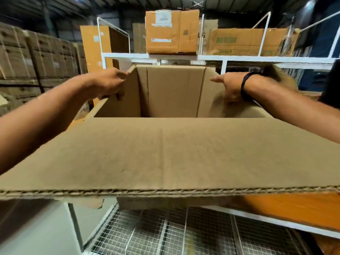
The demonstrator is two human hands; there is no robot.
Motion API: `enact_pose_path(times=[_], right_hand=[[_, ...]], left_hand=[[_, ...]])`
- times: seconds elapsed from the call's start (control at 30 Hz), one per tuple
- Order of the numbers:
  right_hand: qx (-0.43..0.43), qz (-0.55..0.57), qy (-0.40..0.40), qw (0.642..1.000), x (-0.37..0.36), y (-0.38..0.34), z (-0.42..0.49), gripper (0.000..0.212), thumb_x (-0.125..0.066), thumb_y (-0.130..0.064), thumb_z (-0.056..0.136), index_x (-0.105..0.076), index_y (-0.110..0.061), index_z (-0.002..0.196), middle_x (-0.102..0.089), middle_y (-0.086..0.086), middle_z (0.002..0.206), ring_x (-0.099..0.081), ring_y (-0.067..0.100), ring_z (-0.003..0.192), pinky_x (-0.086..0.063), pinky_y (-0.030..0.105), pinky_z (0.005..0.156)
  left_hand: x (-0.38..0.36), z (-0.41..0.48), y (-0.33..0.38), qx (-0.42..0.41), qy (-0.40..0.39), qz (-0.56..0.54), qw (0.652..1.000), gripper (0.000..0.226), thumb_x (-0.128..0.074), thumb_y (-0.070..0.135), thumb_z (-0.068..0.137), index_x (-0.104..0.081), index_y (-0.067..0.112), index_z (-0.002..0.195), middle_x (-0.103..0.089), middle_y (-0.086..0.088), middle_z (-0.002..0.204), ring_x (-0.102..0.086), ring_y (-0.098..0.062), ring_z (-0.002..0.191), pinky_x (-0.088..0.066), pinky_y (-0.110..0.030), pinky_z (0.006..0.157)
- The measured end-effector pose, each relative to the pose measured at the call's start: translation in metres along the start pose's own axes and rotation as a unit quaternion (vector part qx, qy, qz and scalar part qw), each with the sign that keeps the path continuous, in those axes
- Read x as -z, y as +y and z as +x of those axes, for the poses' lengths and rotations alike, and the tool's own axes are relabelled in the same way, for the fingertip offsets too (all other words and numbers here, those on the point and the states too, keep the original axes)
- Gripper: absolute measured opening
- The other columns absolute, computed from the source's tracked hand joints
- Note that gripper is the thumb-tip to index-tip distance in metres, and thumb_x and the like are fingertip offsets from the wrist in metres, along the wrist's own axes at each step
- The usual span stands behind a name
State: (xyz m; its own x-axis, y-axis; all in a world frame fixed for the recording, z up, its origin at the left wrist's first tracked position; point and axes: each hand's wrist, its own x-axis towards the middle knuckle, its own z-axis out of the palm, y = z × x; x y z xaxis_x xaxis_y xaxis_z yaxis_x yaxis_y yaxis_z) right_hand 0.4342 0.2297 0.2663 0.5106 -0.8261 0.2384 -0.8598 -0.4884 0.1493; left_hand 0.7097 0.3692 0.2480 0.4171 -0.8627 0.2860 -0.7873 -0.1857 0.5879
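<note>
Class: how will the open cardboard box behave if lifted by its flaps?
Probably light for its size: what shows of the inside of the box looks empty. The flaps would likely bend at their creases, as the left hand grips only one edge. The thick corrugated near flap seems fairly stiff.

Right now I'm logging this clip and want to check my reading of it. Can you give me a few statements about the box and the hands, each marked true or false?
1. The left hand grips the left flap of the cardboard box. True.
2. The box is taped shut. False: its top is open, and the near flap sticks out toward the camera.
3. The right hand wears a glove. False: it is bare, with a dark band on the wrist.
4. Other cardboard boxes stand on the white shelf behind. True.
</note>
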Motion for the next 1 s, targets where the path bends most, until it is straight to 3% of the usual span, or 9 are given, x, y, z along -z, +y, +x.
enact_pose_path(times=[0.1, 0.4, 0.47, 0.57, 0.67, 0.77, 0.87, 0.93, 1.0], right_hand=[[0.013, 0.004, 0.01, 1.0, 0.007, -0.039, 0.012, 0.087, -0.069, -0.008, 0.081, -0.021, -0.025, 0.152, -0.037, 0.009, 0.151, -0.04, 0.027, 0.135, -0.036, 0.033, 0.105], [0.023, 0.069, 0.021, 0.997, 0.015, -0.162, 0.057, 0.088, -0.073, -0.008, 0.079, -0.026, -0.026, 0.15, -0.043, 0.008, 0.147, -0.047, 0.028, 0.129, -0.041, 0.034, 0.1], [0.019, 0.078, 0.019, 0.997, 0.009, -0.183, 0.066, 0.087, -0.074, -0.008, 0.078, -0.028, -0.027, 0.15, -0.04, 0.007, 0.149, -0.045, 0.028, 0.131, -0.041, 0.036, 0.101], [0.016, 0.077, 0.014, 0.997, 0.009, -0.21, 0.08, 0.082, -0.071, -0.005, 0.08, -0.031, -0.026, 0.149, -0.039, 0.006, 0.15, -0.044, 0.028, 0.132, -0.041, 0.037, 0.102], [0.013, 0.066, 0.016, 0.998, 0.016, -0.225, 0.092, 0.08, -0.07, -0.008, 0.08, -0.033, -0.029, 0.148, -0.043, 0.006, 0.147, -0.047, 0.028, 0.128, -0.043, 0.037, 0.098], [0.011, 0.053, 0.027, 0.998, 0.023, -0.242, 0.109, 0.078, -0.07, -0.011, 0.08, -0.034, -0.029, 0.147, -0.044, 0.006, 0.146, -0.047, 0.028, 0.128, -0.042, 0.036, 0.098], [0.008, 0.049, 0.033, 0.998, 0.024, -0.257, 0.125, 0.077, -0.07, -0.011, 0.081, -0.035, -0.027, 0.147, -0.047, 0.007, 0.144, -0.049, 0.027, 0.125, -0.043, 0.035, 0.094], [0.006, 0.047, 0.036, 0.998, 0.022, -0.268, 0.141, 0.076, -0.069, -0.01, 0.082, -0.035, -0.027, 0.147, -0.045, 0.006, 0.145, -0.048, 0.027, 0.127, -0.043, 0.035, 0.095], [0.002, 0.048, 0.032, 0.998, 0.018, -0.278, 0.157, 0.075, -0.068, -0.009, 0.083, -0.034, -0.026, 0.148, -0.043, 0.006, 0.147, -0.045, 0.027, 0.13, -0.041, 0.036, 0.099]], left_hand=[[0.029, -0.006, -0.027, 0.001, 0.027, 0.019, 0.999, 0.059, -0.039, -0.012, 0.087, -0.042, 0.011, 0.142, -0.062, -0.021, 0.095, -0.051, -0.017, 0.053, -0.04, -0.019, 0.033], [0.112, 0.013, -0.126, 0.023, 0.039, 0.064, 0.997, 0.064, -0.042, -0.014, 0.084, -0.04, 0.012, 0.142, -0.066, -0.003, 0.056, -0.052, -0.009, 0.042, -0.041, -0.02, 0.035], [0.122, 0.021, -0.148, 0.02, 0.032, 0.073, 0.997, 0.066, -0.046, -0.012, 0.083, -0.04, 0.017, 0.143, -0.068, -0.005, 0.07, -0.051, -0.015, 0.05, -0.044, -0.026, 0.044], [0.138, 0.037, -0.174, 0.022, 0.018, 0.073, 0.997, 0.067, -0.051, -0.011, 0.082, -0.042, 0.018, 0.142, -0.063, -0.022, 0.112, -0.047, -0.019, 0.055, -0.043, -0.029, 0.047], [0.148, 0.056, -0.191, 0.012, 0.019, 0.075, 0.997, 0.068, -0.056, -0.011, 0.08, -0.044, 0.017, 0.141, -0.051, -0.016, 0.135, -0.055, -0.018, 0.073, -0.051, -0.035, 0.066], [0.16, 0.077, -0.207, 0.01, 0.023, 0.055, 0.998, 0.069, -0.056, -0.01, 0.08, -0.043, 0.019, 0.141, -0.052, -0.013, 0.133, -0.055, -0.021, 0.078, -0.051, -0.037, 0.072], [0.167, 0.097, -0.223, 0.008, 0.028, 0.055, 0.998, 0.067, -0.055, -0.011, 0.081, -0.045, 0.019, 0.14, -0.061, -0.017, 0.117, -0.05, -0.021, 0.067, -0.045, -0.035, 0.062], [0.172, 0.112, -0.232, 0.005, 0.029, 0.06, 0.998, 0.068, -0.056, -0.011, 0.079, -0.046, 0.018, 0.14, -0.053, -0.015, 0.134, -0.051, -0.017, 0.074, -0.044, -0.031, 0.065], [0.173, 0.124, -0.24, 0.002, 0.027, 0.068, 0.997, 0.068, -0.056, -0.012, 0.079, -0.046, 0.017, 0.14, -0.043, -0.012, 0.145, -0.054, -0.022, 0.096, -0.045, -0.035, 0.08]])
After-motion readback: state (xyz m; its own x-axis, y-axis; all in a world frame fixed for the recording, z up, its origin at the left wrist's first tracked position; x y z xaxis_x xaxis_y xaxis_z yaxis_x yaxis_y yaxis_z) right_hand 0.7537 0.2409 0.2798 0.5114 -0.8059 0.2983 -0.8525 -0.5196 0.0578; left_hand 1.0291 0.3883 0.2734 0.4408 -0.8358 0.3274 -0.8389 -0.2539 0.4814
